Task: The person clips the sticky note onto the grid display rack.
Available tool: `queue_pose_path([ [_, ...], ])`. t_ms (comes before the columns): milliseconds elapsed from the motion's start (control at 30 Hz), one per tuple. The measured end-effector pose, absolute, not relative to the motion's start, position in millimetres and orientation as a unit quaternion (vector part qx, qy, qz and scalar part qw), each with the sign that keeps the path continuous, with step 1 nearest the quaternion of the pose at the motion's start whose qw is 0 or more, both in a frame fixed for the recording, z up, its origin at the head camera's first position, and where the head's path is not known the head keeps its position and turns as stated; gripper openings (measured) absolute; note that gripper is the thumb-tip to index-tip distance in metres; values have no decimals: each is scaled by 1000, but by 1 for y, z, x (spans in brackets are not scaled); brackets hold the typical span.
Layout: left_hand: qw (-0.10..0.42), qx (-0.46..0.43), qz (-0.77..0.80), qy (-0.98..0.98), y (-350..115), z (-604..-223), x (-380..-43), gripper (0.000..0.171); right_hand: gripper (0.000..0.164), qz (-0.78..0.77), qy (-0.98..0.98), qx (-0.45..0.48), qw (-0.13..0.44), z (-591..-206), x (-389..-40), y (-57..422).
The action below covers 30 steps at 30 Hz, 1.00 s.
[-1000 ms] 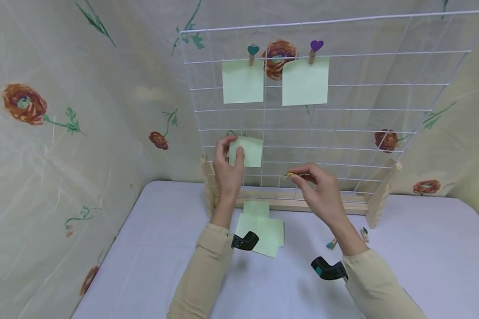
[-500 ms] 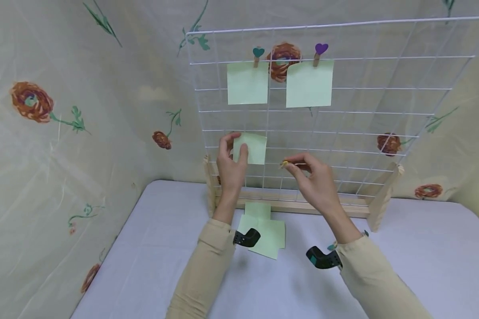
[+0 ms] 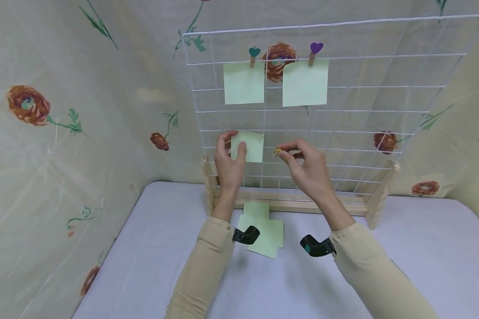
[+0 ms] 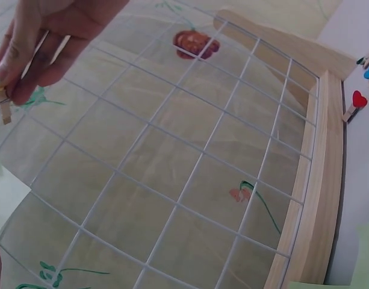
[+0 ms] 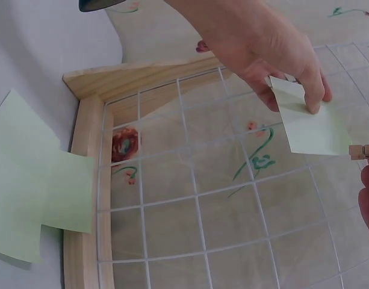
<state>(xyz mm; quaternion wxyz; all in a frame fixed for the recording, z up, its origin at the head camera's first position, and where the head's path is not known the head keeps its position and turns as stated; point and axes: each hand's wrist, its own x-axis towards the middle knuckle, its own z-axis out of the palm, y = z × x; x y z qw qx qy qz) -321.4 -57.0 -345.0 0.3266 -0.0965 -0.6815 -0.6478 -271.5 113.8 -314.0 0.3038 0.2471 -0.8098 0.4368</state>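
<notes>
My left hand (image 3: 229, 166) pinches a pale green paper note (image 3: 251, 147) between thumb and fingers, holding it against the lower left of a white wire grid (image 3: 323, 155). To its right, my right hand (image 3: 309, 170) pinches a small wooden clothespin (image 4: 5, 108) with a bit of yellow at its top. In the right wrist view the tip of that clothespin (image 5: 357, 152) comes close to the note's corner; whether they touch I cannot tell. Higher on the grid hang two green notes, one under a teal heart clothespin (image 3: 254, 52), the other under a purple heart clothespin (image 3: 316, 48).
The grid stands in a wooden base (image 3: 283, 204) on a white-covered table (image 3: 167, 248). Several loose green notes (image 3: 265, 232) lie overlapping before the base. In the left wrist view, a red heart clothespin (image 4: 356, 103) and other clothespins lie on the table. Flower-patterned cloth (image 3: 115, 146) hangs behind.
My right hand has moved up and to the left with the clothespin, nearer to the note. My left hand has lifted the note slightly along the grid.
</notes>
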Motion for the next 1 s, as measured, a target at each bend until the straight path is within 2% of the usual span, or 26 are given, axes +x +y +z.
queue_pose_path([
  [467,332,-98,-651,-675,-53,-344,-323,32,14,450,-792,263,319,-300,-283,102],
  [700,333,-103,-660,-666,-50,-332,-305,32,15,439,-796,265,321,-296,-286,98],
  [1000,345,-107,-655,-664,-53,-349,-325,34,14,374,-808,291,349,-292,-296,86],
])
